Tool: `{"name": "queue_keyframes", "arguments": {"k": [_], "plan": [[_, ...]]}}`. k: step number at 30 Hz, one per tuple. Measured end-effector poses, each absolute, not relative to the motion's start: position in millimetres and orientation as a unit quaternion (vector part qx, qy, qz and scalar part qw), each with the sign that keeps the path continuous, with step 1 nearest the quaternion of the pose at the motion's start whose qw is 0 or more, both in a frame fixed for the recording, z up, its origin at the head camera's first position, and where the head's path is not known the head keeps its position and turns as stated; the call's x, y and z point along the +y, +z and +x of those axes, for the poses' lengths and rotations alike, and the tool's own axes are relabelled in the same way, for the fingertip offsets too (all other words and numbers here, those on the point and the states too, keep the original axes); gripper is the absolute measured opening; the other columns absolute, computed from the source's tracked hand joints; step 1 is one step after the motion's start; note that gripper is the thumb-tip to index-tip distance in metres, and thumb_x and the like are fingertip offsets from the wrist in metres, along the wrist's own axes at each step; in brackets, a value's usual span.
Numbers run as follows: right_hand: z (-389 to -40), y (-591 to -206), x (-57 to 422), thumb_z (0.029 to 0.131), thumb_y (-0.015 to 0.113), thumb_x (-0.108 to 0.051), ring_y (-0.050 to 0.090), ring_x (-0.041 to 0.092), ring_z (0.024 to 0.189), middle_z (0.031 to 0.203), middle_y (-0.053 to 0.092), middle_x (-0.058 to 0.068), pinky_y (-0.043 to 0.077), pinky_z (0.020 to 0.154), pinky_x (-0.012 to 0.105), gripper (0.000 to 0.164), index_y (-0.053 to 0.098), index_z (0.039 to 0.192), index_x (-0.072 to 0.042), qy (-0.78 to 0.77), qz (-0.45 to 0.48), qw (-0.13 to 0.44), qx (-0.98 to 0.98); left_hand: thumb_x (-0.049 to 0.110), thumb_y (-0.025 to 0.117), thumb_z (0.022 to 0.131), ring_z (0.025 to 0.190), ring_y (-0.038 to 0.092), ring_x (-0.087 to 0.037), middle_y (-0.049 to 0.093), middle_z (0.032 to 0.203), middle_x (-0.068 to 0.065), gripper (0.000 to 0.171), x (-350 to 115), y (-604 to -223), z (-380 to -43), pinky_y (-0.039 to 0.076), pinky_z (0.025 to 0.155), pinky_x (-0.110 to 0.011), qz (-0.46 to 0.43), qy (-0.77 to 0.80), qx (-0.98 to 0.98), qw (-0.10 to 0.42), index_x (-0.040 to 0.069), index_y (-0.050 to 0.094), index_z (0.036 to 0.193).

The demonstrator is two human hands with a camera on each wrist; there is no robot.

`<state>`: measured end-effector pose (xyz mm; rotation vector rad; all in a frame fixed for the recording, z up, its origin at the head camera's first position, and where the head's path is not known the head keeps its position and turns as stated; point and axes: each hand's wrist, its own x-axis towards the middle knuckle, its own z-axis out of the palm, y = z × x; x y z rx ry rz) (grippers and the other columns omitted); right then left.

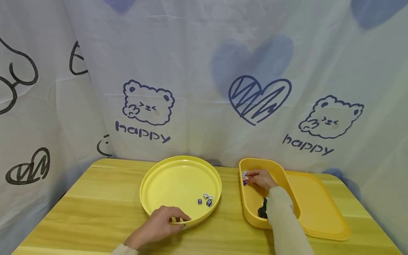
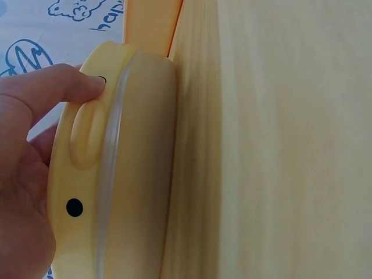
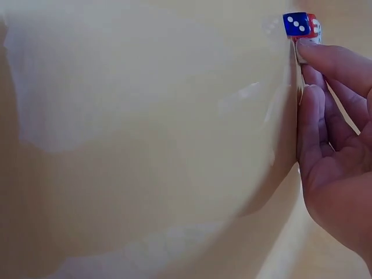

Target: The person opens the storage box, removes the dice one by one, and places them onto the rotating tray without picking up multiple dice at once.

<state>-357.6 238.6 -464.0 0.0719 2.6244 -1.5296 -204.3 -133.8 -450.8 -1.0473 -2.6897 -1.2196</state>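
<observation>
My left hand [image 1: 160,225] grips the near rim of a round yellow tray [image 1: 169,180]. In the left wrist view the thumb presses the tray's outer wall [image 2: 87,174], which has a black dot, with other fingers behind the rim. On the tray lie several dice, white ones [image 1: 205,195] and dark blue ones [image 1: 199,201]. Inside a deep yellow-orange box [image 1: 283,173], my right hand [image 1: 262,179] is at the left wall. Its thumb and a finger pinch a whitish die, mostly hidden; a blue die [image 3: 295,25] and a red die [image 3: 314,26] sit just beyond the fingertips.
A black object [image 1: 262,209] lies in the box, partly hidden by my right forearm. The box's flat yellow lid [image 1: 322,205] lies to its right on the wooden table [image 1: 95,202]. A printed white curtain [image 1: 197,88] hangs behind the table.
</observation>
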Motion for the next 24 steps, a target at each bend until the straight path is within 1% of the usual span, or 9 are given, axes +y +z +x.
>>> {"name": "queue_keyframes", "arguments": {"k": [5,10,14,17,24], "plan": [[-360.9,-465.3,237.0,0.079,0.072,0.002,0.054,0.024,0.092,0.100,0.066,0.012,0.045,0.081,0.029,0.023,0.070,0.101,0.006,-0.490,0.037,0.048,0.870,0.008,0.073,0.083,0.073,0.053,0.001,0.066,0.086,0.011,0.018,-133.4,-450.6,-204.5,0.044,0.059,-0.022,-0.332,-0.385,-0.861,0.003,0.015,0.076,0.100],[-361.2,-464.7,236.4,0.080,0.073,0.000,0.054,0.025,0.093,0.101,0.065,0.012,0.045,0.083,0.030,0.020,0.070,0.099,0.004,-0.494,0.046,0.051,0.867,0.008,0.073,0.083,0.073,0.053,0.001,0.066,0.086,0.012,0.018,-133.4,-451.2,-204.7,0.044,0.059,-0.022,-0.331,-0.380,-0.864,0.005,0.015,0.076,0.100],[-361.5,-465.3,238.0,0.079,0.073,0.000,0.054,0.026,0.095,0.102,0.065,0.013,0.044,0.088,0.035,0.021,0.070,0.099,0.005,-0.497,0.046,0.049,0.865,0.008,0.073,0.083,0.073,0.052,0.001,0.065,0.085,0.013,0.019,-133.5,-451.3,-205.5,0.044,0.059,-0.021,-0.331,-0.378,-0.865,0.010,0.015,0.076,0.100],[-361.7,-466.4,239.4,0.079,0.073,-0.002,0.053,0.027,0.095,0.102,0.065,0.013,0.043,0.089,0.037,0.022,0.069,0.100,0.005,-0.497,0.046,0.049,0.865,0.008,0.073,0.083,0.073,0.052,0.001,0.065,0.085,0.013,0.019,-133.6,-451.1,-205.8,0.044,0.060,-0.021,-0.331,-0.378,-0.864,0.009,0.015,0.076,0.100],[-359.8,-464.5,239.7,0.080,0.073,-0.004,0.053,0.027,0.093,0.100,0.064,0.012,0.043,0.087,0.036,0.022,0.069,0.099,0.004,-0.490,0.047,0.049,0.869,0.009,0.072,0.084,0.073,0.052,0.001,0.064,0.085,0.015,0.019,-133.6,-450.3,-204.8,0.044,0.060,-0.021,-0.322,-0.381,-0.867,-0.004,0.016,0.076,0.100]]}}
